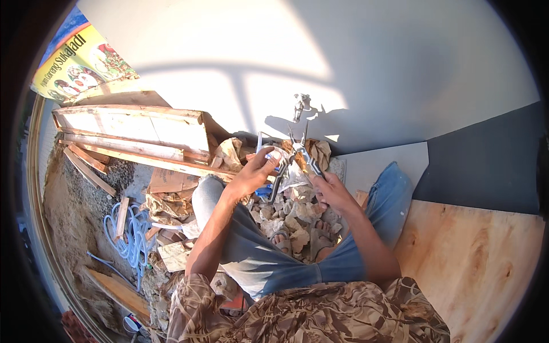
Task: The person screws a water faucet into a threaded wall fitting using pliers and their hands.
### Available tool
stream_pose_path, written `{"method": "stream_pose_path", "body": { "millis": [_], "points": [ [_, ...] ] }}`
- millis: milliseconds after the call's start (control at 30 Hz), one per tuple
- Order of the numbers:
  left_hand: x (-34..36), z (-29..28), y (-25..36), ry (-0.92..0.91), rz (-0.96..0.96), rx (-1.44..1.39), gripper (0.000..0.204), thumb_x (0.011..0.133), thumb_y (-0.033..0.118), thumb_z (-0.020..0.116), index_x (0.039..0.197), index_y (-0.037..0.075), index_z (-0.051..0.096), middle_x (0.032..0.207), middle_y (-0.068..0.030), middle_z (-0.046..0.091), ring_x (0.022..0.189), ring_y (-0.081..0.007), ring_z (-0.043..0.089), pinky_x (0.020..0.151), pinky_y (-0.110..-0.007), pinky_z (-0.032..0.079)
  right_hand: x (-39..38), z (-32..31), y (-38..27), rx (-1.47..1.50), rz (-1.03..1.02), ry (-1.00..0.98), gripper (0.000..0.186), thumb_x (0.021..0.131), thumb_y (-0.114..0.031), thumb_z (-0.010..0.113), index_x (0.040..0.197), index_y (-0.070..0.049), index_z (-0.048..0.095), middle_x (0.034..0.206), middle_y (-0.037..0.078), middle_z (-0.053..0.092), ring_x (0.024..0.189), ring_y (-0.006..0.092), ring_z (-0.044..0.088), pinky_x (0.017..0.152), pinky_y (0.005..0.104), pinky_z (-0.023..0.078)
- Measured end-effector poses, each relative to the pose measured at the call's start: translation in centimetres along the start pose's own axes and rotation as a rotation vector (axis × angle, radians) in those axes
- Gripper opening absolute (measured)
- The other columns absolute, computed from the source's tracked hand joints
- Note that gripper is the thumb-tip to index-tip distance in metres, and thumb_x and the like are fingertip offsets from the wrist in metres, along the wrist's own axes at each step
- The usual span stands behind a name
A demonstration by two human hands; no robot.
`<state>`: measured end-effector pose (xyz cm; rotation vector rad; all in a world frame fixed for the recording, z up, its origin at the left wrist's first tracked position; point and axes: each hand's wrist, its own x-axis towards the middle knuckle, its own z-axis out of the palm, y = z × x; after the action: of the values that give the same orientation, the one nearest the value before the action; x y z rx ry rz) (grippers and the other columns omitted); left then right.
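Observation:
A pair of pliers (299, 148) with dark handles is spread between my hands, its jaws pointing up and apart. My right hand (334, 193) is closed around the right handle. At the other handle, my left hand (254, 174) has its thumb and fingers closed, partly covering the grip. Just beyond the jaws, a small metal fitting (301, 106) sticks out from the pale wall (394, 68); its exact kind is unclear. No contact shows between the jaws and the fitting.
Broken rubble (294, 220) lies between my sandalled feet. Wooden frames (131, 126) lean at the left, above a coiled pale blue hose (131, 237) and torn brown paper (171, 203). A plywood sheet (469, 263) lies at the right. A printed banner (86, 63) hangs at the upper left.

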<state>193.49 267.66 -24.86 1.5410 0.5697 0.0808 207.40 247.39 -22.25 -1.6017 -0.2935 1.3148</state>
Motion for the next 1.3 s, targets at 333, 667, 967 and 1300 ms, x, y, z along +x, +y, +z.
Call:
{"method": "stream_pose_path", "body": {
  "millis": [333,667,967,1300],
  "points": [
    [2.9,-0.4,1.2,0.034,0.006,0.011,0.053,0.100,0.038,0.055,0.139,0.003,0.048,0.062,0.0038,0.043,0.052,-0.0061,0.042,0.046,-0.026,0.037,5.2,0.8,-1.4,0.258,-0.040,-0.119,0.028,0.097,-0.027,0.052,0.075,-0.015,0.040,0.065,-0.007,0.037,0.046,0.0029,0.036,0.036,0.0204,0.029],
    [5.8,-0.7,1.4,0.007,0.003,0.097,0.052,0.098,0.043,0.056,0.136,0.006,0.053,0.060,0.0052,0.041,0.050,-0.0069,0.041,0.046,-0.027,0.037,7.2,0.3,-0.8,0.369,-0.081,-0.058,0.022,0.095,-0.028,0.055,0.080,-0.014,0.047,0.061,-0.008,0.037,0.046,0.0027,0.035,0.037,0.0212,0.028],
    [6.0,0.0,1.3,0.096,0.034,0.010,0.045,0.098,0.035,0.059,0.133,0.007,0.056,0.061,0.0067,0.043,0.050,-0.0038,0.038,0.045,-0.024,0.031,7.8,0.7,-0.4,0.446,-0.124,0.001,0.024,0.096,-0.027,0.057,0.078,-0.014,0.046,0.058,-0.009,0.036,0.043,0.0022,0.034,0.036,0.0200,0.026],
    [5.6,3.5,0.3,0.174,0.077,-0.173,0.044,0.099,0.029,0.058,0.137,0.008,0.050,0.064,0.0058,0.048,0.050,-0.0027,0.035,0.045,-0.023,0.029,7.6,-2.6,-1.5,0.250,-0.083,-0.081,0.020,0.097,-0.024,0.053,0.081,-0.013,0.049,0.061,-0.009,0.036,0.044,0.0009,0.031,0.036,0.0197,0.024]
  ]
}}
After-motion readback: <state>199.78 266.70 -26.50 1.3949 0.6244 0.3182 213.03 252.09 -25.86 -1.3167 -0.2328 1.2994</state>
